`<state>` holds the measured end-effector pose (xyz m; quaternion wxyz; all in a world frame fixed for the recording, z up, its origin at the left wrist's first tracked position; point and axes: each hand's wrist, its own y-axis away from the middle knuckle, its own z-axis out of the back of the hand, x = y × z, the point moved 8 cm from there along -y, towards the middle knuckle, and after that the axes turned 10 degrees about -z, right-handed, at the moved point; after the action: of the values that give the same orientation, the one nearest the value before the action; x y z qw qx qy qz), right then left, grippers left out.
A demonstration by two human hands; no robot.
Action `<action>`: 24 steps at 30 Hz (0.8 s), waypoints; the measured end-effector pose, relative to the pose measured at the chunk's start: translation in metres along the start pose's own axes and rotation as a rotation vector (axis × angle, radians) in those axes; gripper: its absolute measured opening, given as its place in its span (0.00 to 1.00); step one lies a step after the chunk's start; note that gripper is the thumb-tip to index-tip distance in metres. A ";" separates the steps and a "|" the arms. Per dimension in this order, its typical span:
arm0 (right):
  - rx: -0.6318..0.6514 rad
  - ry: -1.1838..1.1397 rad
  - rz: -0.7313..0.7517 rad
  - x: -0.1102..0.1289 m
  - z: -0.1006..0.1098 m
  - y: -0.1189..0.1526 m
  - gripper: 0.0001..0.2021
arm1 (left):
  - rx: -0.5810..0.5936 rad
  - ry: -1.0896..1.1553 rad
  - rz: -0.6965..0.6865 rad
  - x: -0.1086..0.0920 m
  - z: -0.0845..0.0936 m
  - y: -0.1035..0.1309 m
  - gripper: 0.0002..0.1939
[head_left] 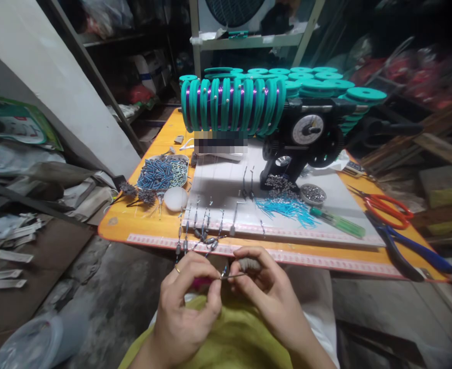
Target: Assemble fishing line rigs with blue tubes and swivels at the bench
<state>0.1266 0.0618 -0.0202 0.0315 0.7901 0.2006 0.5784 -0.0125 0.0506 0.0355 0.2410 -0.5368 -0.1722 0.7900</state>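
Observation:
My left hand (189, 294) is closed in a pinch at one end of a thin dark strand (233, 277), above my lap in front of the table edge. At the other end, the thumb and fingers of my right hand (270, 294) are closed on the same strand. A small dark-blue bit shows beside it between the fingertips; its kind is too small to tell. Grey wrapping (249, 264) covers a finger of my right hand. Just beyond my hands, several dark fishing sinkers (211, 241) on short lines with swivels lie along the white board's (226, 189) front edge.
Teal spools (233, 105) with purple line sit on a black winding machine (306, 133). A tray of blue tubes (160, 174), loose light-blue pieces (287, 209), a dish of metal parts (313, 193), a green-handled screwdriver (339, 223), orange scissors (389, 209) and blue-handled pliers (418, 250) lie on the table.

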 end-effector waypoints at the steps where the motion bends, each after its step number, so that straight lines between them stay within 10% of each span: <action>1: -0.007 0.003 0.002 0.000 0.001 0.002 0.13 | -0.006 -0.008 -0.012 -0.001 0.001 -0.001 0.12; 12: -0.048 0.650 0.612 0.054 -0.025 0.018 0.15 | -0.013 0.064 -0.084 -0.004 0.004 -0.003 0.14; 24: -0.223 0.657 0.704 0.061 -0.023 0.028 0.11 | 0.028 0.144 0.130 0.009 -0.006 0.007 0.09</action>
<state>0.1289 0.0533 0.0502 -0.1463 0.5774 -0.1423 0.7905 -0.0109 0.0503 0.0229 0.2085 -0.5988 -0.1083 0.7657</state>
